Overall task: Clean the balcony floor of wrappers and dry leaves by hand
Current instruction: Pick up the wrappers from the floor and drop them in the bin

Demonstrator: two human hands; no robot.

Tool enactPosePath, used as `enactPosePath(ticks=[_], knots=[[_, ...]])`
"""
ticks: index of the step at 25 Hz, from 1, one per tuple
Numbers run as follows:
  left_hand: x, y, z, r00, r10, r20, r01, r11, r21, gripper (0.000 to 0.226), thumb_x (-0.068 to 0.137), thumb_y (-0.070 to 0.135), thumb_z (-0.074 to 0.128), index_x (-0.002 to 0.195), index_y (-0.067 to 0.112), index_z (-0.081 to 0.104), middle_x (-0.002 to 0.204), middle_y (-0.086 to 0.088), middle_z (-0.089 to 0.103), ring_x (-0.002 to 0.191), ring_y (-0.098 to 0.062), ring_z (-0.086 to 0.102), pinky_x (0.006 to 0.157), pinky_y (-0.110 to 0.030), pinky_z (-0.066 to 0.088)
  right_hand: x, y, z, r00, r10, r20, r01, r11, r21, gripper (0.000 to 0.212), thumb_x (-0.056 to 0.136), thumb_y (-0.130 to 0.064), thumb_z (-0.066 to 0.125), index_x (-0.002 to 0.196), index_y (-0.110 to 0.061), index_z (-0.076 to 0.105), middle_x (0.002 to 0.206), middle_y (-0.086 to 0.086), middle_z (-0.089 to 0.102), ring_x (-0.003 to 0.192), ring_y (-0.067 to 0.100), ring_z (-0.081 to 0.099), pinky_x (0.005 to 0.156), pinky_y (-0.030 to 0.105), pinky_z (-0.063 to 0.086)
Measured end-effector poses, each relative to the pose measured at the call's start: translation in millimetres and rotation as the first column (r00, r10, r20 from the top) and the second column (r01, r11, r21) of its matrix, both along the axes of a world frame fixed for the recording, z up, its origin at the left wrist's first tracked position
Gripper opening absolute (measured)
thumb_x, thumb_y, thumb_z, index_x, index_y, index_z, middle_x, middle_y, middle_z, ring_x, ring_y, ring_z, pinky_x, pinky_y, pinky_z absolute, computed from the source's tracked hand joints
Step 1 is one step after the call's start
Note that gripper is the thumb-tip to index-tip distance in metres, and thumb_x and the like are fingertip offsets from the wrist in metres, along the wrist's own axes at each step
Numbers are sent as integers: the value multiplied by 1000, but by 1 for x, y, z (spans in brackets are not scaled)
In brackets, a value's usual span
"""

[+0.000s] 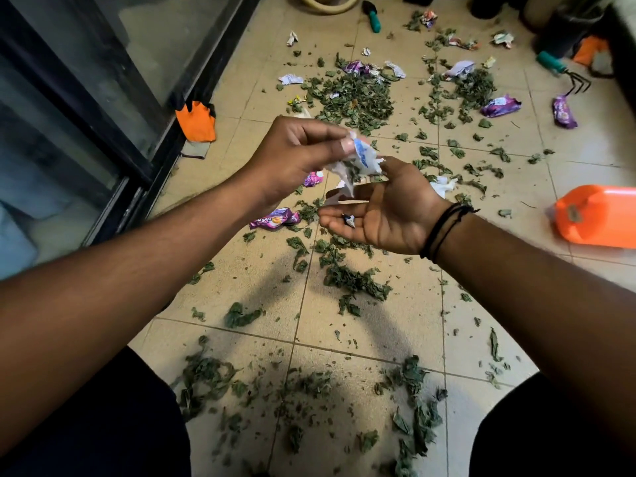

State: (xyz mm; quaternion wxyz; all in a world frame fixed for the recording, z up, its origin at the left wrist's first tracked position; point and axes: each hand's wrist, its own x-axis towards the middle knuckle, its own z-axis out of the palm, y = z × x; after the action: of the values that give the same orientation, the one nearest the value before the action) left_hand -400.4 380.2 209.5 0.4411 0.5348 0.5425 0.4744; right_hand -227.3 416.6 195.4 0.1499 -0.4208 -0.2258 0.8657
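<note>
Left of frame: dark-framed glass sliding door with an orange-and-grey fabric glove at its foot. Centre: left hand pinching a crumpled white-and-blue paper wrapper above the right hand, held palm-up with fingers spread and a small dark scrap resting on it. Beige tiled balcony floor carries scattered dry green leaves and purple foil wrappers throughout; judged early, most litter remaining. Right edge: orange plastic container, cut off; its type is unclear. Upper frame: teal-handled garden tools, partly cropped, blurred
</note>
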Motion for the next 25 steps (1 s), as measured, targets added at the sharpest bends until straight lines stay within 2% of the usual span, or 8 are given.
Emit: enactPosePath(ticks=[3,7,12,13,16,18,22,25], knots=[[-2,-5,-1,915,-200,-350,212,977,-3,50,79,12,83,127,19,70,134,2,62,127,-7,55,103,-27,46,-3,0,12,994,-49,-102,48,999,-13,63,105,-55,28,100,-1,61,93,18,67,75,27,66,67,36,60],[-24,-3,-8,957,-223,-184,198,969,-144,89,68,23,89,146,37,48,140,0,56,129,-10,53,100,-27,51,4,8,20,972,-210,101,197,973,122,40,107,-32,38,77,-12,55,76,7,63,52,18,57,51,21,47],[-61,9,-91,872,-22,-489,-120,959,-258,19,89,7,73,108,12,75,124,-9,69,113,-17,62,105,-37,47,9,14,9,946,-282,161,264,957,123,38,103,-32,45,67,-20,45,63,-1,48,44,14,39,43,17,34],[-69,7,-115,780,-121,-614,-96,947,-307,14,91,8,71,104,10,77,128,-10,67,117,-19,60,103,-32,44,7,12,9,953,-259,156,242,963,120,39,103,-31,44,66,-21,43,60,-2,45,44,12,34,41,17,29],[-87,-1,-184,276,-463,-842,-49,868,-493,23,92,20,66,111,27,77,161,-7,35,146,-30,32,112,-43,36,4,11,7,961,-231,151,213,969,127,38,103,-31,43,67,-23,38,55,-5,35,45,11,21,40,16,18],[-89,-3,-217,121,-543,-831,-89,828,-554,33,95,29,59,127,31,68,169,-7,11,154,-35,6,121,-53,18,5,11,7,957,-240,161,218,965,147,38,102,-31,46,66,-23,39,55,-6,34,43,11,20,38,17,17],[-94,8,-226,101,-323,-941,-50,943,-329,46,96,24,55,142,18,55,158,-9,37,147,-33,30,118,-47,24,8,11,8,964,-212,162,179,964,197,37,101,-32,47,67,-23,39,56,-6,34,41,11,24,37,18,21],[-96,27,-195,196,81,-977,-217,975,37,29,91,16,59,117,13,71,115,-10,69,103,-28,64,91,-38,48,13,12,9,958,-220,182,178,958,224,37,101,-33,47,66,-23,40,55,-6,37,39,11,26,37,19,23]])
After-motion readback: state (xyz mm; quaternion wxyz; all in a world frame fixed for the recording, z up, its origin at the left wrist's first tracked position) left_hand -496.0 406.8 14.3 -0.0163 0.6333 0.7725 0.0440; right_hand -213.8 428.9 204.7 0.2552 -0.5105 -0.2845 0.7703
